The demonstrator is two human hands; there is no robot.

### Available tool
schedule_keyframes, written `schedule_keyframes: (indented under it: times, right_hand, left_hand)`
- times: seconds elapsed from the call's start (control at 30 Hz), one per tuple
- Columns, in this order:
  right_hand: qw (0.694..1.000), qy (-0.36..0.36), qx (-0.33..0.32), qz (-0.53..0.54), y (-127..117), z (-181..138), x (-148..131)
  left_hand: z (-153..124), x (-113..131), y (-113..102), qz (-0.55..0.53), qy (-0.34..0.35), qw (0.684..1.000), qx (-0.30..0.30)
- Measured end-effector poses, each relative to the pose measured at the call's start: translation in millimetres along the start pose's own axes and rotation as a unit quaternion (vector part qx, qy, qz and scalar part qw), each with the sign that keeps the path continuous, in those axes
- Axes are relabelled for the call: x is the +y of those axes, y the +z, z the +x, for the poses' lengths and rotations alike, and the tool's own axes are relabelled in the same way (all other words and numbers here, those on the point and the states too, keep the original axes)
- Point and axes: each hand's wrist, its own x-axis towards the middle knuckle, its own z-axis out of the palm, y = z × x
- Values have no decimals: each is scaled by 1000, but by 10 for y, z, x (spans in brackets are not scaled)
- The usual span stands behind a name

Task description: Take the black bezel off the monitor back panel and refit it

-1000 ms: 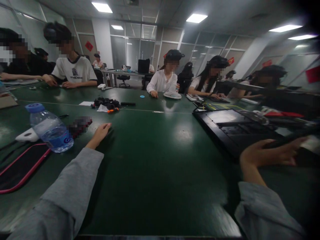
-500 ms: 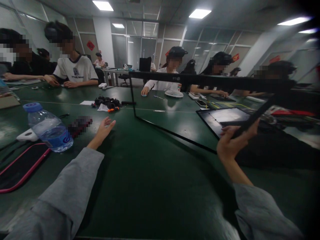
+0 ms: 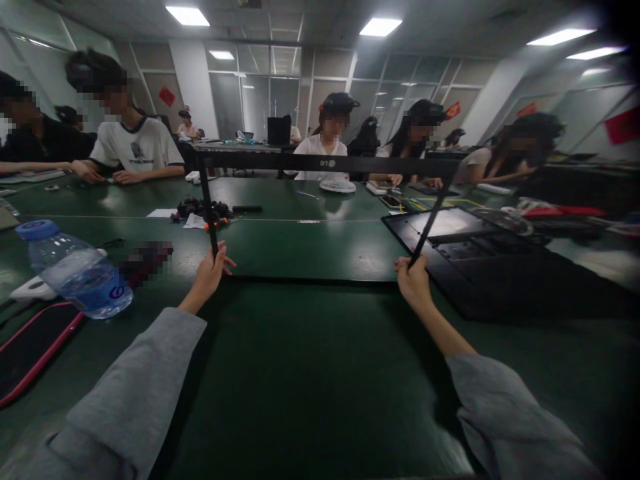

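A thin black rectangular frame, like a screen bezel, stands upright on the green table in front of me. My left hand pinches its left side near the bottom. My right hand grips its right side near the bottom. The frame's lower edge rests on the table between my hands. Both of my arms wear grey sleeves.
A black monitor panel lies flat at the right. A water bottle and a pink-edged black pad sit at the left. Black parts and paper lie mid-table. Several people sit along the far side, with a small white fan.
My right hand lifted the black frame off the panel at the right and swung it to the middle. My left hand rose from the table and took hold of its left side.
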Motion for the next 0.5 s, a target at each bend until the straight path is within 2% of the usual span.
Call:
schedule_keyframes:
  times: [0.1, 0.27, 0.37, 0.5]
  right_hand:
    - [998, -1, -49, -37, 45, 0, 107]
    - [983, -53, -34, -174, 56, 23, 224]
    - [966, -23, -68, -248, 73, 42, 299]
    - [962, 15, -82, -262, 96, 39, 328]
  left_hand:
    - [-9, -7, -33, 92, 5, 996, 22]
    - [-41, -49, -58, 308, 33, 950, 36]
    - [-53, -79, -52, 341, 22, 940, 18]
    - [-50, -120, -43, 357, 10, 934, 9]
